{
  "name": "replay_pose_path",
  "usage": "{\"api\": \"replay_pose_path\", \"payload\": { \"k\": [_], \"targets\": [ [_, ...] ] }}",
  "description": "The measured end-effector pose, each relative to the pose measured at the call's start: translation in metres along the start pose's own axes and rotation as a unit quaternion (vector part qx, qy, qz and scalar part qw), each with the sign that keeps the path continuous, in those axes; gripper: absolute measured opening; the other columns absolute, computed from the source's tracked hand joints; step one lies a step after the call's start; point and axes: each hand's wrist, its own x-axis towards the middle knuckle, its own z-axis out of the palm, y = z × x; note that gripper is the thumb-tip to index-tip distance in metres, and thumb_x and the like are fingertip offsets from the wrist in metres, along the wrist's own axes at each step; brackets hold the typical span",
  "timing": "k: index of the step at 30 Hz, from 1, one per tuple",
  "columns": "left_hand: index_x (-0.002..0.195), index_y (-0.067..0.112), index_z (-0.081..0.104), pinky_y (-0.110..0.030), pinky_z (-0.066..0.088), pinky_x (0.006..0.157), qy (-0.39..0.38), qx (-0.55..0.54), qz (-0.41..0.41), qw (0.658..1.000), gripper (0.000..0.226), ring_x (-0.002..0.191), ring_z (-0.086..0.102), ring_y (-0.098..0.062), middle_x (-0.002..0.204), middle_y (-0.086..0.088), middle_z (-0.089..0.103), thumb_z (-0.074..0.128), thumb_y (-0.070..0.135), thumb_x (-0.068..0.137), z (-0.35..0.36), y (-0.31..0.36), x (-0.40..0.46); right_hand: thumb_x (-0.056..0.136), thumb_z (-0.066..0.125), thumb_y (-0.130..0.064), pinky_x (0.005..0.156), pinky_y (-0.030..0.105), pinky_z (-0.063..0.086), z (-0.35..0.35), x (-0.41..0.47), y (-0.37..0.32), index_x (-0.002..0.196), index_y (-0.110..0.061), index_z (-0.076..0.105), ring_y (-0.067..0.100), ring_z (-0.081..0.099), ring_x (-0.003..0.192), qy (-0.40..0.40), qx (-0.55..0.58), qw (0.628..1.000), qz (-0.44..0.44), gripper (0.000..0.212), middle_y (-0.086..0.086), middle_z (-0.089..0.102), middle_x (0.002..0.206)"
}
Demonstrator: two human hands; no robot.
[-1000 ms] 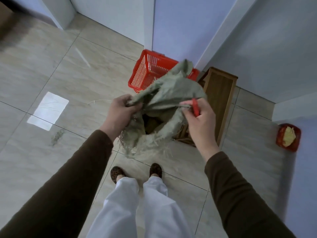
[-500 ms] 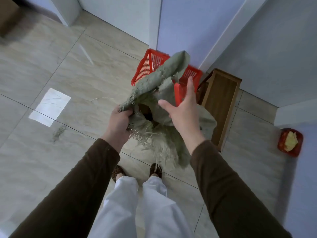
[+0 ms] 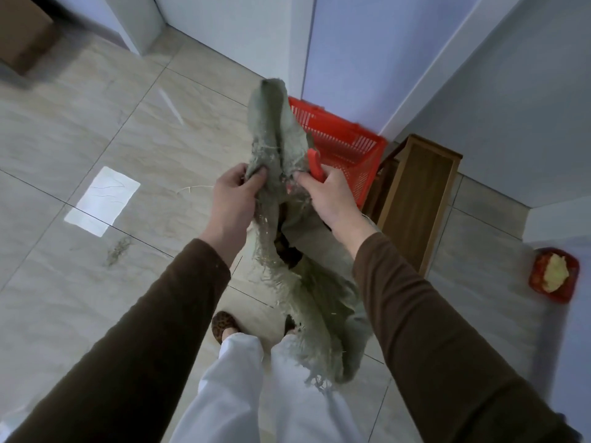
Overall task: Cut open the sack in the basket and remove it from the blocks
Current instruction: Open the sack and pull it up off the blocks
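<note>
Sack lifted clear of the basket
Right hand (image 3: 329,195), open a moment ago, now pinches the sack (image 3: 278,145) and a red cutter (image 3: 314,164); left hand (image 3: 235,196) still grips it above the red basket (image 3: 345,145).

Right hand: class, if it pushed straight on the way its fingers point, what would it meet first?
The right hand points up and away, gripping the sack and a red cutter. Beyond the sack, probably the red basket, though depth is unclear.

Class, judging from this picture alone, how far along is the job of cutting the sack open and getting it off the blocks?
Done: the frayed sack hangs clear of the red basket. In hand: left hand and right hand grip it, the right also holding a red cutter. Left: nothing obvious; no blocks show.
</note>
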Motion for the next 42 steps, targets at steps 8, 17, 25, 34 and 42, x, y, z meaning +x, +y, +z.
{"api": "replay_pose_path", "payload": {
  "k": [8, 17, 25, 34, 42],
  "targets": [
    [0.102, -0.005, 0.066, -0.027, 0.060, 0.057, -0.154, -0.084, -0.077, 0.981, 0.023, 0.063, 0.075, -0.018, 0.075, -0.007, 0.078, 0.045, 0.007, 0.105, 0.007, 0.002, 0.002, 0.087, 0.079, -0.042, 0.082, 0.025, 0.057, -0.014, 0.010, -0.001, 0.093, -0.025, 0.077, 0.003, 0.074, 0.083, -0.097, 0.040, 0.994, -0.001, 0.018, -0.011, 0.079, 0.087],
    [0.107, 0.007, 0.075, -0.026, 0.059, 0.056, -0.067, -0.109, -0.104, 0.986, 0.031, 0.069, 0.078, -0.016, 0.082, -0.006, 0.081, 0.052, 0.027, 0.109, 0.022, -0.006, 0.009, 0.095, 0.072, -0.037, 0.064, 0.031, 0.043, -0.018, 0.014, 0.005, 0.091, -0.023, 0.068, 0.013, 0.056, 0.066, 0.042, 0.013, 0.995, 0.089, 0.015, -0.006, 0.063, 0.079],
    [0.096, 0.010, 0.068, -0.035, 0.062, 0.064, -0.048, -0.063, -0.062, 0.995, 0.033, 0.065, 0.071, -0.020, 0.075, -0.005, 0.073, 0.049, 0.034, 0.111, 0.026, -0.006, 0.012, 0.110, 0.044, -0.024, 0.061, 0.023, 0.054, -0.032, -0.061, -0.015, 0.131, -0.022, 0.046, 0.008, 0.060, 0.071, 0.043, -0.172, 0.982, -0.071, 0.021, 0.001, 0.059, 0.100],
    [0.082, 0.019, 0.062, -0.032, 0.053, 0.059, -0.050, 0.047, 0.039, 0.997, 0.033, 0.062, 0.062, -0.018, 0.075, -0.004, 0.066, 0.052, 0.035, 0.110, 0.029, -0.012, 0.011, 0.112, 0.040, -0.025, 0.073, 0.041, 0.048, -0.006, -0.092, -0.020, 0.131, -0.015, 0.047, 0.033, 0.071, 0.098, -0.063, -0.378, 0.923, -0.040, 0.023, 0.009, 0.073, 0.108],
    [0.082, 0.019, 0.062, -0.033, 0.054, 0.060, -0.060, 0.046, 0.055, 0.996, 0.034, 0.065, 0.064, -0.021, 0.075, -0.007, 0.066, 0.053, 0.036, 0.110, 0.031, -0.018, 0.009, 0.112, 0.040, -0.022, 0.072, 0.039, 0.042, -0.012, -0.090, -0.012, 0.123, -0.010, 0.050, 0.036, 0.068, 0.097, -0.091, -0.382, 0.920, -0.003, 0.020, 0.013, 0.070, 0.108]
  ]
}}
